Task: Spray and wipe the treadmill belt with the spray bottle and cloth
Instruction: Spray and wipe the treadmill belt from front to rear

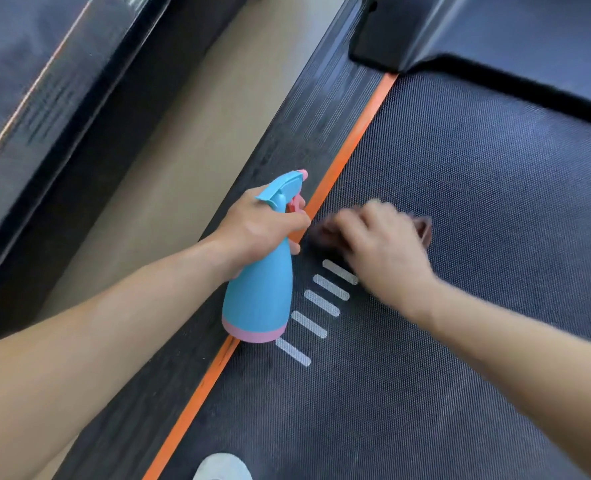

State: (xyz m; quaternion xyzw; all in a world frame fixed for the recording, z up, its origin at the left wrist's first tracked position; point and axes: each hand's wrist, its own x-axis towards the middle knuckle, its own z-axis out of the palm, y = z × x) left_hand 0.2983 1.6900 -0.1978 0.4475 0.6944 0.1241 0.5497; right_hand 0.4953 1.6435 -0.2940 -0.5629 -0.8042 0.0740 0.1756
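My left hand (257, 225) grips the neck of a blue spray bottle (261, 292) with a pink base and pink nozzle tip, held upright over the left edge of the belt. The dark textured treadmill belt (477, 202) fills the right side. My right hand (380, 244) presses flat on a dark reddish-brown cloth (423, 226) lying on the belt just right of the bottle; the hand is motion-blurred and covers most of the cloth.
An orange stripe (352, 147) separates the belt from the ribbed black side rail (307, 112). Several white dashes (309, 323) mark the belt. The black motor cover (494, 36) stands at the top. Beige floor (190, 161) lies left. A light shoe tip (223, 467) shows at the bottom.
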